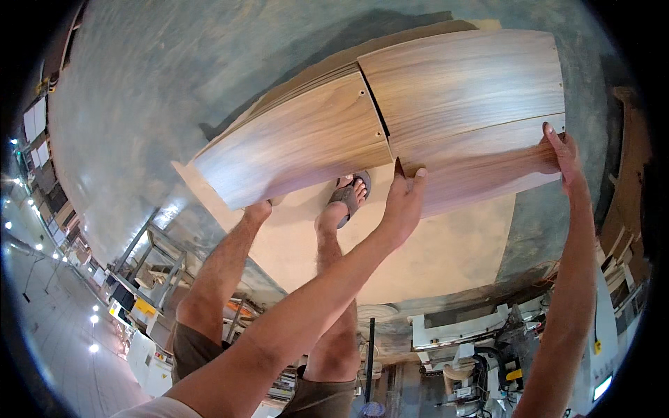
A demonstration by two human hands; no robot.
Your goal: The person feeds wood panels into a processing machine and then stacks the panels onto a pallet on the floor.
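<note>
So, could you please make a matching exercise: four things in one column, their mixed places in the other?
1. Bare left hand
2. Flat tan sheet
3. Bare right hand
4. Dark strapped sandal

A. On a foot
B. At the right end of the held brown rectangular wood-grain panel
C. On the grey floor
D. At that panel's left end

Pairs: 1-D, 2-C, 3-B, 4-A

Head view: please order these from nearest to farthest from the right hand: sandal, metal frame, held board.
1. Held board: touches the right hand.
2. Sandal: to this hand's left, mid-picture.
3. Metal frame: much farther left.
</note>
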